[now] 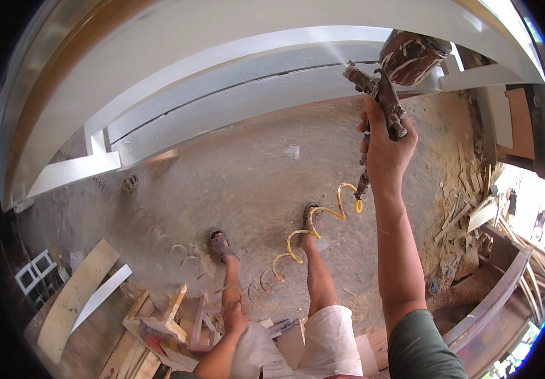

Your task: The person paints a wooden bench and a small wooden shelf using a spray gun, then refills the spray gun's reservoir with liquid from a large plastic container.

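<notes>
Head view: beyond my right fingers (pixel 383 148) the white painted frame's (pixel 234 95) long rails curve across, with bare dusty floor (pixel 247 189) open below them down to my sandalled feet. My right arm reaches straight out and up, fingers clenched round the paint-crusted spray gun (pixel 389 82), its nozzle just short of the frame's rail. A yellow coiled hose (pixel 304 237) trails from the grip. My left fingers (pixel 234 316) rest on my thigh, released, beside scrap wood (pixel 159 322).

- My right arm (pixel 395 252) is bare up to a short dark green sleeve (pixel 424 344).
- I wear pale, whitish shorts (pixel 323 344).
- Brown strapped sandals (pixel 220 243) are on both feet.
- My left forearm (pixel 219 357) is bare too.
</notes>
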Demonstrator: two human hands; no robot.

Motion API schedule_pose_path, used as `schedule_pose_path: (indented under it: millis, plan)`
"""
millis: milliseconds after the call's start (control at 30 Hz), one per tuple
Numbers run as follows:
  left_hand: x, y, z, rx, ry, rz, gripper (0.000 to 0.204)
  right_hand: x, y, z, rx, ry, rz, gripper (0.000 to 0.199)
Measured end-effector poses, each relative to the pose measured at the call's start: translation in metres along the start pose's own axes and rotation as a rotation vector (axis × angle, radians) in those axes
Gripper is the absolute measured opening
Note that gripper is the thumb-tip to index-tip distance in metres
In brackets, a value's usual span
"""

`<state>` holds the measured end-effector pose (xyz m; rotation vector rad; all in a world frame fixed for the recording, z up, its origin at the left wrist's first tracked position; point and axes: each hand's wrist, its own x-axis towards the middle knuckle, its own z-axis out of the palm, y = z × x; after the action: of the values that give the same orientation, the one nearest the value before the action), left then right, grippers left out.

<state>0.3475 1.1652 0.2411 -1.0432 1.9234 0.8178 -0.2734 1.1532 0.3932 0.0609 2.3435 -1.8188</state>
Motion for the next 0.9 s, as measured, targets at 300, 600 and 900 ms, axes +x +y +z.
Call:
schedule_pose_path:
  millis: [300, 600, 900]
  plan:
    - [-0.006, -0.016, -0.007, 0.014, 0.06, 0.045, 0.058, -0.054, -0.008, 0.082, -0.051, -0.138, -0.008, 0.02]
    - [-0.007, -0.039, -0.016, -0.086, 0.117, 0.057, 0.061, -0.105, -0.018, 0.158, -0.023, -0.256, 0.001, 0.021]
    - [-0.007, -0.048, -0.019, -0.067, 0.176, 0.05, 0.059, -0.14, -0.024, 0.21, 0.078, -0.456, -0.037, 0.021]
